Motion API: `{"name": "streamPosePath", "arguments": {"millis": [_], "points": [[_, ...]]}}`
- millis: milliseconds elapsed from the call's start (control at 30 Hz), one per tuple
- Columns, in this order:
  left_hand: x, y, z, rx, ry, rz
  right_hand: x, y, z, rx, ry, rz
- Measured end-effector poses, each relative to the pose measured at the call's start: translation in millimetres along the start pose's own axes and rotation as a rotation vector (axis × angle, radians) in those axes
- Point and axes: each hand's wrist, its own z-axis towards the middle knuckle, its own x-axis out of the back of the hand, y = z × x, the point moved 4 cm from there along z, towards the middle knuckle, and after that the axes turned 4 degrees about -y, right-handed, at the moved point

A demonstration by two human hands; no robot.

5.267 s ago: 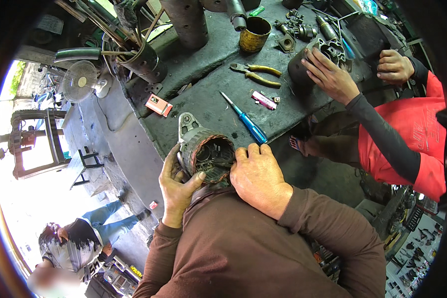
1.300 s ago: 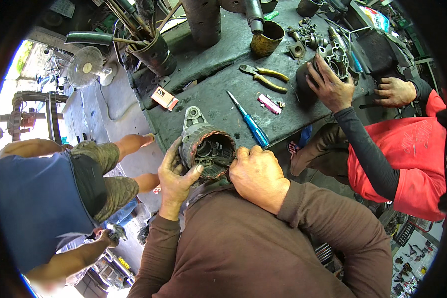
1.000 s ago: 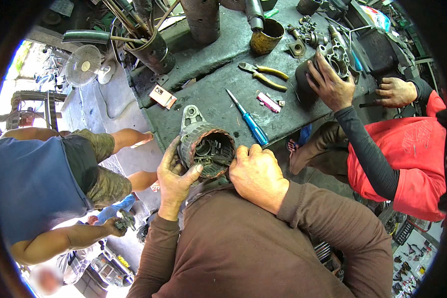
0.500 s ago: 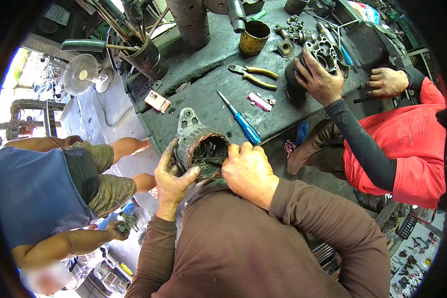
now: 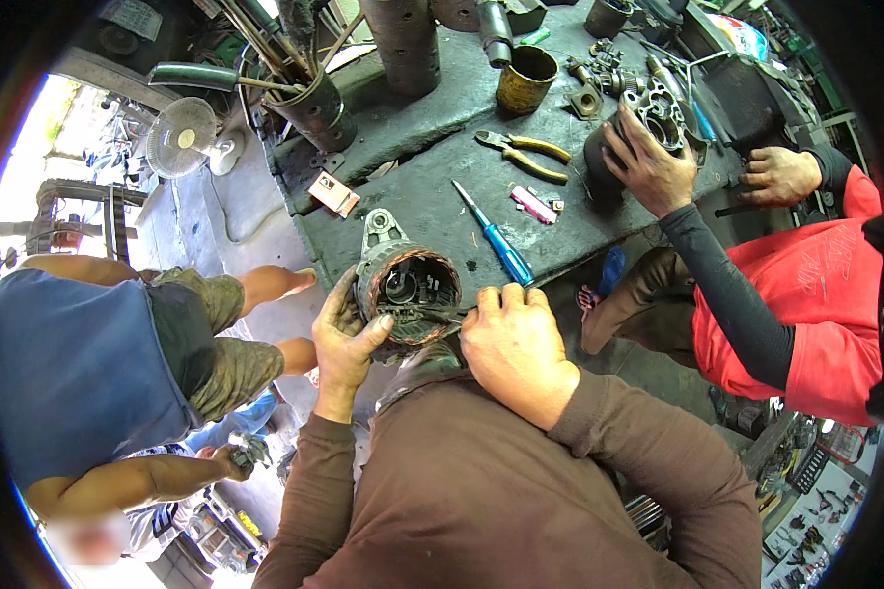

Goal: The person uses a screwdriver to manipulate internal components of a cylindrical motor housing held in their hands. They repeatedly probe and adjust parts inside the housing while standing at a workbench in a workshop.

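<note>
A round metal alternator housing [image 5: 381,241], with a ring of copper windings [image 5: 453,278] inside its rim, is held over the bench's near edge, its open end turned toward my right hand. My left hand [image 5: 344,344] grips its near left side, thumb on the rim. My right hand [image 5: 519,348] is closed just right of the rim. From its fingers a thin dark tool [image 5: 448,314] reaches into the opening; its kind is hard to make out. On the bench lie a blue screwdriver [image 5: 502,250] and yellow-handled cutting pliers [image 5: 526,154].
The dark bench [image 5: 417,201] also carries a small box [image 5: 334,193], a pink lighter [image 5: 533,204], a rusty yellow cup [image 5: 527,83] and a can of tools [image 5: 316,115]. At right, a co-worker in red [image 5: 781,280] holds a metal housing [image 5: 655,118]. Another person in blue [image 5: 83,368] is at left.
The whole view has shifted slightly. A wider gap shows between my right hand and the housing's rim, with more of the thin tool visible. My left hand keeps its grip.
</note>
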Motion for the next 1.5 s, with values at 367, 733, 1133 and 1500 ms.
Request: {"name": "streamPosePath", "arguments": {"millis": [367,733,1133,1500], "points": [[31.6,-35.2,-3.5,0.000,0.002,-0.252,4.4,-11.8,15.8,0.127,0.054,0.011],[36.8,-41.5,-13.4,0.056,0.037,-0.300,5.4,-27.4,36.3,0.197,0.086,-0.044],[17.1,-33.0,-27.5,0.019,0.046,-0.264,7.8,-27.8,33.6,0.227,-0.030,-0.008],[9.8,-30.5,-29.4,0.000,0.041,-0.290,8.9,-27.0,30.0,0.226,-0.034,0.055]]}}
